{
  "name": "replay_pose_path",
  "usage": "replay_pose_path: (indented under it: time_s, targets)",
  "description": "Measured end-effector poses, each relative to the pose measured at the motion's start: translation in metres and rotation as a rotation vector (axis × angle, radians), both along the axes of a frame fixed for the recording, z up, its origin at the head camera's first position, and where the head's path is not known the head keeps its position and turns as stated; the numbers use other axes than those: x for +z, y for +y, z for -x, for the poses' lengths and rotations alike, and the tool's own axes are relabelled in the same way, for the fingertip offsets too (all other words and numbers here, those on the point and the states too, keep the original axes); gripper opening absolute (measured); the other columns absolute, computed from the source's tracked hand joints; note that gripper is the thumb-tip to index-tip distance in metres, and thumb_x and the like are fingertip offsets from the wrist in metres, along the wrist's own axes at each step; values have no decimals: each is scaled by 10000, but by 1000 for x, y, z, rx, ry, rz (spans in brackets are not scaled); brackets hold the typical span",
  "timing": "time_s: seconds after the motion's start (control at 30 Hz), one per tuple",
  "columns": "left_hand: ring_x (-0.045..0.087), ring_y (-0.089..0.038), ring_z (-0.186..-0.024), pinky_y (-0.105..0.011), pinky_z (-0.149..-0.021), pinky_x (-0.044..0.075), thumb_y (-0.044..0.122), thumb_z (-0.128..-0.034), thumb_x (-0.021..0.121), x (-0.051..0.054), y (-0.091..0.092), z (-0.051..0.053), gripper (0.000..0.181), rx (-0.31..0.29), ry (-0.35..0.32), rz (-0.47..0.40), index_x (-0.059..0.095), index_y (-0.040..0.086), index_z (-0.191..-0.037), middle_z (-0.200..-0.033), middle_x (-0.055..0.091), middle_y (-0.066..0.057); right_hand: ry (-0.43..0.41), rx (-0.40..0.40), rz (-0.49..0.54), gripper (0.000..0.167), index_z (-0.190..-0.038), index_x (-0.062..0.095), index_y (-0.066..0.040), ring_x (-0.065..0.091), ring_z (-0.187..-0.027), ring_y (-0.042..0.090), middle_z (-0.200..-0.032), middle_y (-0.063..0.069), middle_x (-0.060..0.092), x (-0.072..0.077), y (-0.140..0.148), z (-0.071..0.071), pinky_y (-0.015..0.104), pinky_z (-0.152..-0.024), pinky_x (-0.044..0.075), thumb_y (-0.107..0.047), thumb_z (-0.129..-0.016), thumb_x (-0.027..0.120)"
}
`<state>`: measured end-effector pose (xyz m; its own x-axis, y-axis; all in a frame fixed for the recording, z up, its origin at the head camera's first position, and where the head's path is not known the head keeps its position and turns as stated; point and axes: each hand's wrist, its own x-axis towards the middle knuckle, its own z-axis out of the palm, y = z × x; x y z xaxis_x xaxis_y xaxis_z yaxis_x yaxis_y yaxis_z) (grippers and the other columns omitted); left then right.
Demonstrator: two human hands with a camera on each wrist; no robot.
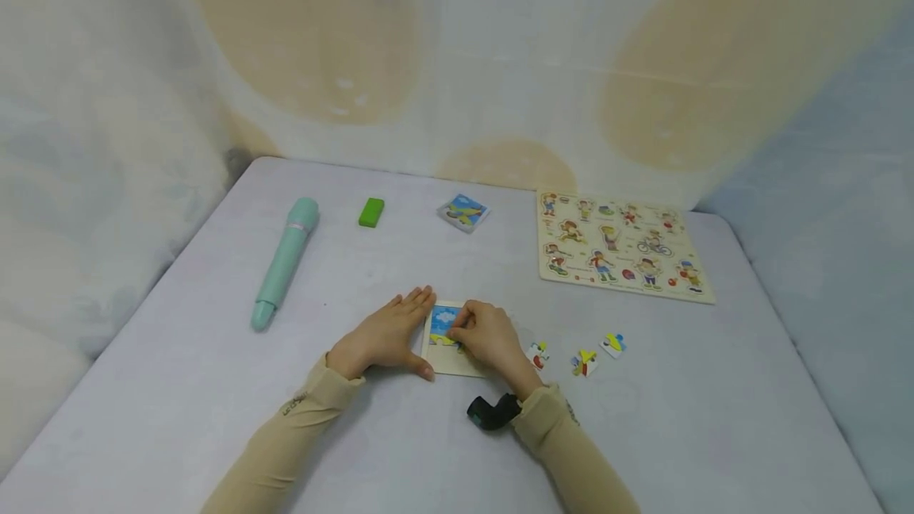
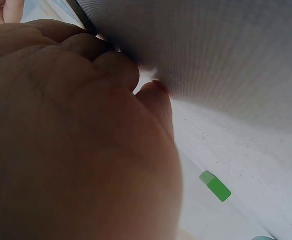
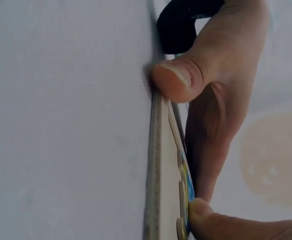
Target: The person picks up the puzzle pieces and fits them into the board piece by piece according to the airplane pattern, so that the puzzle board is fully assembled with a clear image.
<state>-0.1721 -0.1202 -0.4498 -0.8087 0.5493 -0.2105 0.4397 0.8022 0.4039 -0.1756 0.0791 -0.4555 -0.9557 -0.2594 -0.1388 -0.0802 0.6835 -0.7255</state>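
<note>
A small jigsaw puzzle tray (image 1: 458, 364), with blue sky and yellow pieces in its upper part, lies between my hands. Along its left side rests my left hand (image 1: 389, 335), fingers extended and thumb out by the lower left corner; the right wrist view shows that thumb (image 3: 178, 80) touching the tray's edge. My right hand (image 1: 493, 339) is over the tray's right part, thumb and forefinger pinching a puzzle piece (image 1: 460, 347) at the picture, mostly hidden by the fingers. In the right wrist view a right fingertip (image 3: 200, 209) touches the picture's surface.
Loose puzzle pieces (image 1: 584, 362) lie right of the tray. A wooden board with sports figures (image 1: 593, 243) is at back right. Farther back are an airplane picture (image 1: 464, 212), a green block (image 1: 371, 212) and a mint-green tube-shaped object (image 1: 286, 264). A black device (image 1: 493, 412) is on my right wrist.
</note>
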Motion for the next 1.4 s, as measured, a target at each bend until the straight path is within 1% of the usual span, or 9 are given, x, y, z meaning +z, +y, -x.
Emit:
replay_pose_path:
  time_s: [0.23, 0.37, 0.47, 0.6, 0.73, 0.83, 1.0, 1.23, 1.4]
  targets:
    - [105, -299, -1518, -499, -1230, 149, 574, -647, 822, -1, -1, 0, 1234, 10, 3, 8, 188, -6, -1532, -1623, 145, -152, -164, 35, 229, 140, -905, 634, -57, 425, -411, 67, -578, -31, 534, 1, 17, 8, 169, -404, 344, -171, -876, 710]
    - [103, -295, -1519, -494, -1231, 147, 572, -648, 824, -2, -2, 1, 1231, 14, 8, 8, 190, -2, -1533, -1623, 146, -149, -177, 29, 285, 166, -933, 629, -34, 406, -430, 73, -579, -27, 526, 5, 28, 12, 173, -414, 319, -178, -887, 697]
    - [101, -292, -1520, -490, -1233, 146, 576, -650, 821, -3, -2, 1, 1231, 13, 10, 12, 189, 2, -1535, -1624, 146, -146, -163, 11, 313, 152, -927, 635, -54, 394, -428, 78, -565, -24, 506, 8, 38, 12, 183, -416, 311, -190, -891, 692]
    - [108, -302, -1517, -495, -1231, 151, 583, -643, 822, -2, -4, 1, 1239, 16, 21, 18, 191, -5, -1533, -1622, 150, -155, -131, -18, 313, 132, -925, 641, -67, 400, -426, 82, -549, -29, 476, 9, 53, 11, 195, -408, 327, -194, -906, 670]
    - [110, -309, -1516, -495, -1231, 150, 572, -643, 826, 1, -5, 1, 1234, 24, 23, 10, 196, -10, -1530, -1620, 153, -162, -152, -68, 288, 185, -997, 642, -47, 404, -469, 87, -566, -28, 461, 10, 71, 9, 197, -432, 327, -218, -927, 645]
    - [105, -313, -1516, -494, -1231, 147, 569, -649, 823, 3, -6, 1, 1229, 26, 18, 8, 193, -12, -1530, -1620, 147, -166, -173, -79, 269, 236, -1066, 628, 3, 433, -518, 91, -636, -7, 515, 15, 86, 7, 200, -461, 366, -199, -945, 623]
    - [107, -319, -1515, -499, -1230, 150, 561, -650, 826, 2, -7, 1, 1228, 30, 17, 4, 193, -17, -1529, -1618, 147, -174, -116, -88, 199, 284, -1113, 625, 25, 532, -636, 122, -840, 61, 627, 20, 109, 2, 224, -525, 439, -176, -917, 663]
    - [116, -312, -1515, -494, -1231, 151, 550, -651, 830, 2, -6, 0, 1220, 18, 11, 7, 198, -14, -1528, -1617, 155, -169, -96, -128, 164, 328, -1133, 637, -4, 573, -741, 99, -999, 120, 688, 3, 130, -19, 204, -584, 472, -124, -845, 739]
    - [112, -305, -1516, -489, -1233, 145, 543, -661, 829, -1, 0, 0, 1210, 5, -1, -6, 193, -9, -1531, -1620, 151, -160, -69, -138, 117, 512, -1200, 615, -56, 552, -791, 129, -1044, 91, 661, -2, 132, -30, 201, -660, 471, -116, -740, 831]
